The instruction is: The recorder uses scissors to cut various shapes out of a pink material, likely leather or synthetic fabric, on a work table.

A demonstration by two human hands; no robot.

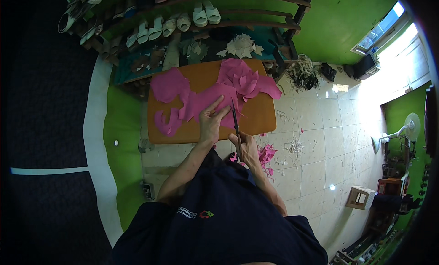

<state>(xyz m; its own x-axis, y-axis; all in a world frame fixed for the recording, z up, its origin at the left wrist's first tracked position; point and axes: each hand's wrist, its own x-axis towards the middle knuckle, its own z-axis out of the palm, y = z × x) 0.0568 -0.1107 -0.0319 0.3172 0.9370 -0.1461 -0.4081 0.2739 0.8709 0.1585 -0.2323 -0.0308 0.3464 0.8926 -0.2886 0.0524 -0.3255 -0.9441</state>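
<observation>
My right hand [248,149] grips the handles of dark scissors [236,121]. Their long blades point away from me, at the right edge of a pink sheet [208,100]. With my left hand [211,123] I hold that sheet just left of the blades, thumb and forefinger on top and apart; the other fingers are partly hidden. Cut pink pieces [170,85] lie around it on an orange-brown table [201,70]. A heap of pointed pink cutouts [244,82] sits at the far right of the tabletop. Whether the sheet is leather or fabric I cannot tell.
Beyond the table stands a shoe rack [256,25] with pale sandals [200,16]; white scraps [241,46] lie on its lower level. Pink offcuts [266,154] and shavings [296,145] litter the tiled floor right of me. A stool [360,198] and a fan [411,123] are farther right.
</observation>
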